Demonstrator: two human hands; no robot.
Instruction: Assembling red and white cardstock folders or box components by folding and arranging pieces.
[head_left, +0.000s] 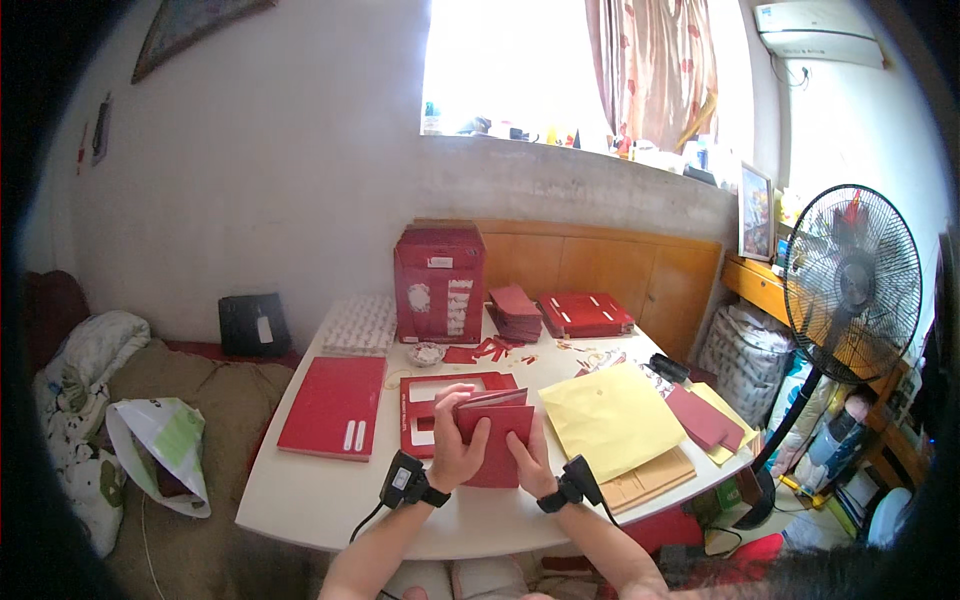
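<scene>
Two hands pinch a bundle of red card point(497, 450) over the near part of the white surface point(450, 535), toward six o'clock: the left hand point(460, 447) sets its thumb on the front, fingers curled round the side, while the right hand point(532, 462) presses its thumb opposite, its other fingers mostly hidden. From the bundle, a red cutout sheet point(422, 411) lies toward ten o'clock, a yellow envelope point(610, 415) between two and three.

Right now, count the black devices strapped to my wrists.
2: one black device on the wrist below your left hand, the second black device on the wrist below your right hand.
</scene>
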